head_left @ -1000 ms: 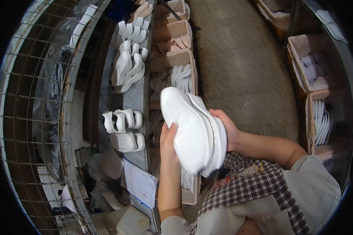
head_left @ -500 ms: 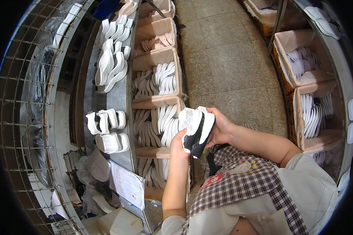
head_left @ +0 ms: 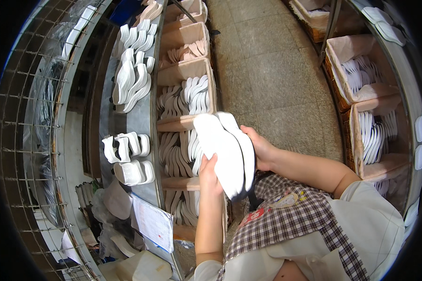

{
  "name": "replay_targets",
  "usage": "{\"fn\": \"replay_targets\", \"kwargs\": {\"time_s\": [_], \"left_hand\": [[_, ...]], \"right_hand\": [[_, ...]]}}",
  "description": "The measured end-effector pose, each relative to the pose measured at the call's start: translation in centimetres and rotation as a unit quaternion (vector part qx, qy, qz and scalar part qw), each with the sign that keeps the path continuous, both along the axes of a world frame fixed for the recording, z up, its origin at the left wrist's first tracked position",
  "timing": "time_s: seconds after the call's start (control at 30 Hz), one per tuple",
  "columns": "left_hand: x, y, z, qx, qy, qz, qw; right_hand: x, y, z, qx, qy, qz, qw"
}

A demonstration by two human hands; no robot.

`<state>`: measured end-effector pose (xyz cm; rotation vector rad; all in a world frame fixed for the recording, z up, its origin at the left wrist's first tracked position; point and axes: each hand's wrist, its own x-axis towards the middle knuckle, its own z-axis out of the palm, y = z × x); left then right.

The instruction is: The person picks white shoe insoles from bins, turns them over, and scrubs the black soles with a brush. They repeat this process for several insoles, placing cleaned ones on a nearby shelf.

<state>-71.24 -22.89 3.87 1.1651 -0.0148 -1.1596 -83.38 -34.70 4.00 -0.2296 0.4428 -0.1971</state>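
- White soles [head_left: 220, 154], at least two pressed together, are held aloft in front of a worker's checked apron [head_left: 295, 215], clear of any surface.
- The left hand [head_left: 211, 177] has its grip clamped on the soles' left edge, thumb across the top face; the right hand [head_left: 263, 149] clasps the right edge, some fingers hidden behind.
- Handling appears midway: this bundle is picked up but not set down.
- On the grey table [head_left: 143, 123] at left, sole groups [head_left: 133, 82] already stand, a written sheet [head_left: 152, 221] beyond their near end.
- Cloth-lined baskets [head_left: 183, 122] beside it hold many more, as do baskets [head_left: 356, 140] across the aisle.
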Motion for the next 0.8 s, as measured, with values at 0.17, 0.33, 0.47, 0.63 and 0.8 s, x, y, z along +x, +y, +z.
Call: {"fn": "replay_targets", "kwargs": {"time_s": [0.17,0.33,0.47,0.63,0.8], "left_hand": [[0.5,-0.2,1.6,-0.165,-0.073,-0.024,0.983],[0.8,-0.6,2.3,-0.203,-0.104,-0.013,0.974],[1.4,-0.9,1.8,-0.227,-0.144,-0.027,0.963],[2.1,-0.8,1.3,-0.2,-0.16,-0.014,0.967],[2.2,-0.3,1.2,-0.216,-0.158,-0.012,0.963]], "right_hand": [[0.1,-0.3,1.2,-0.155,-0.024,0.01,0.988],[-0.2,-0.3,2.3,-0.279,-0.055,-0.014,0.959],[-0.8,-0.5,2.9,-0.444,-0.051,-0.022,0.895],[-1.1,-0.6,2.9,-0.54,-0.064,-0.028,0.838],[-1.1,-0.4,2.4,-0.565,-0.09,-0.037,0.819]]}}
